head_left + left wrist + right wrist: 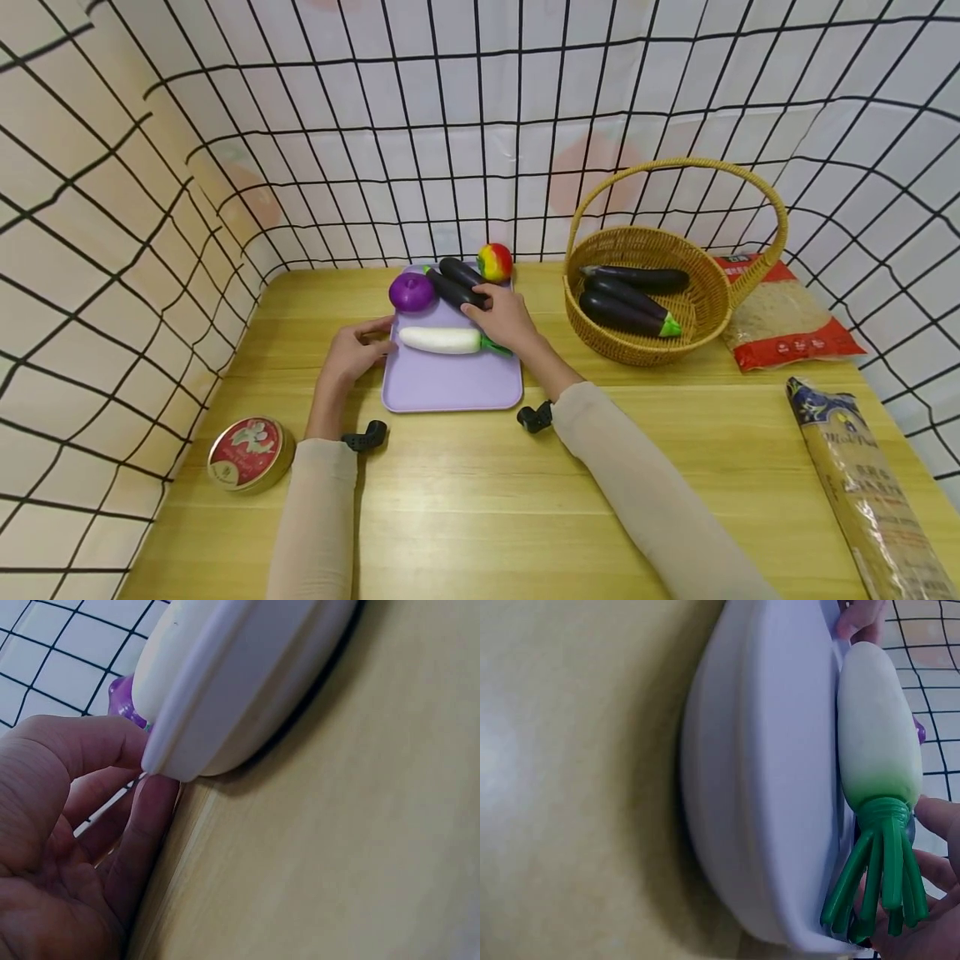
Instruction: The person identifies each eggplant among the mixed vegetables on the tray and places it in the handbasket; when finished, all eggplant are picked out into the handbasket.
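Note:
A lilac tray (450, 387) lies on the wooden table. My left hand (354, 354) holds its left rim, thumb and fingers on either side of the edge in the left wrist view. At the tray's back, my right hand (510, 318) grips the near end of a dark eggplant (450, 287). Another eggplant (459, 271) lies just behind that one. A white radish (441, 340) with green stalks stretches across the tray's middle. In the back left corner sits a purple onion (412, 292); a red and yellow round fruit (496, 262) is at the back right.
Right of the tray stands a wicker basket (637, 352) with a tall handle and several eggplants (622, 315) inside. Beside it lies a red-and-clear bag (787, 321), with a long clear packet (862, 475) nearer. A round red tin (251, 454) is at left. Black-gridded cloth (480, 150) encloses the table.

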The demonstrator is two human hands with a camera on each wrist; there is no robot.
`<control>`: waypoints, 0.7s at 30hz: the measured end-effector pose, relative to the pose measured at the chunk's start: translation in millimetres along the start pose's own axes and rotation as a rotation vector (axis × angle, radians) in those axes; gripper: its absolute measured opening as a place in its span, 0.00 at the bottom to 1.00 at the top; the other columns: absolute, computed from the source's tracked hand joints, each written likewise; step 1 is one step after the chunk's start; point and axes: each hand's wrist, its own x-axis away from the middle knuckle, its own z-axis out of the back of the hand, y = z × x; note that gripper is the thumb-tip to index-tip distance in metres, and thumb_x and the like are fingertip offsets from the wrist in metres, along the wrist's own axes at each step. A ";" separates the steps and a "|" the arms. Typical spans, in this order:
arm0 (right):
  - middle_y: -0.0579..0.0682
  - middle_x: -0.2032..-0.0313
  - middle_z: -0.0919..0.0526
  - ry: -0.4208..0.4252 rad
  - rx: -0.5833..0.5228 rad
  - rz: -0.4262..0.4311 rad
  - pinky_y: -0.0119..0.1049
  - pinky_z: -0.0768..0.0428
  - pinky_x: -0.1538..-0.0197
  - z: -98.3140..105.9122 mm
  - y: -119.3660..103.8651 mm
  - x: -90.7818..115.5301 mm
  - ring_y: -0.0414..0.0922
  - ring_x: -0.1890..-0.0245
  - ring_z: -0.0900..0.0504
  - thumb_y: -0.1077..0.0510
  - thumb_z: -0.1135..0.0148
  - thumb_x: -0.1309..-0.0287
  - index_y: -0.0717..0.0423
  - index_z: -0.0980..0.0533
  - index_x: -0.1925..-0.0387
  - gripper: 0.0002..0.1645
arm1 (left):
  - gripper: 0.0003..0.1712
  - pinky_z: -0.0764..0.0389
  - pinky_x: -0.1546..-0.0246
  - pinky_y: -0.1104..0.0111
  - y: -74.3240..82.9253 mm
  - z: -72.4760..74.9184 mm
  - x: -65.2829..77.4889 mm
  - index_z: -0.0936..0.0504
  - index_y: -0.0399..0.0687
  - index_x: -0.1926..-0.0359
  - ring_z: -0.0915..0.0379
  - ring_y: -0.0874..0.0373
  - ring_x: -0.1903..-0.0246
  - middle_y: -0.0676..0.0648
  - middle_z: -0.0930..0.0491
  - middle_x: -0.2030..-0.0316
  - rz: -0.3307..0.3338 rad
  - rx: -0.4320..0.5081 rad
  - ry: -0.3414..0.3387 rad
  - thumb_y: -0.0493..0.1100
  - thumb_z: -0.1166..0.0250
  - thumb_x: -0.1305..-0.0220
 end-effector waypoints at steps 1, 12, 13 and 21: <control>0.56 0.49 0.14 0.006 0.007 0.001 0.47 0.19 0.42 -0.5 0.2 -0.6 0.52 0.46 0.20 0.43 0.34 0.33 0.51 0.23 0.34 0.31 | 0.31 0.14 0.57 0.73 0.3 0.0 0.2 0.21 0.57 0.31 0.23 0.50 0.47 0.45 0.22 0.35 0.000 -0.002 -0.001 0.42 0.29 0.36; 0.57 0.48 0.14 0.051 -0.032 -0.023 0.47 0.17 0.42 -0.5 1.3 5.5 0.51 0.49 0.17 0.51 0.31 0.33 0.53 0.20 0.39 0.24 | 0.31 0.16 0.60 0.76 1.2 -0.4 1.7 0.21 0.56 0.31 0.23 0.52 0.50 0.44 0.22 0.35 -0.008 0.005 -0.007 0.41 0.29 0.36; 0.57 0.48 0.14 0.051 -0.038 -0.028 0.47 0.17 0.43 0.3 1.5 6.8 0.51 0.50 0.18 0.51 0.32 0.33 0.53 0.20 0.39 0.24 | 0.31 0.16 0.60 0.76 1.0 -0.5 1.7 0.21 0.56 0.31 0.23 0.52 0.50 0.44 0.22 0.34 -0.007 0.006 -0.006 0.41 0.29 0.36; 0.56 0.47 0.16 0.075 -0.080 -0.016 0.46 0.17 0.45 11.8 1.5 16.5 0.50 0.51 0.20 0.52 0.33 0.32 0.50 0.21 0.38 0.23 | 0.31 0.16 0.58 0.76 0.0 -0.7 1.5 0.21 0.57 0.31 0.24 0.51 0.48 0.43 0.23 0.34 -0.015 0.004 -0.005 0.42 0.29 0.36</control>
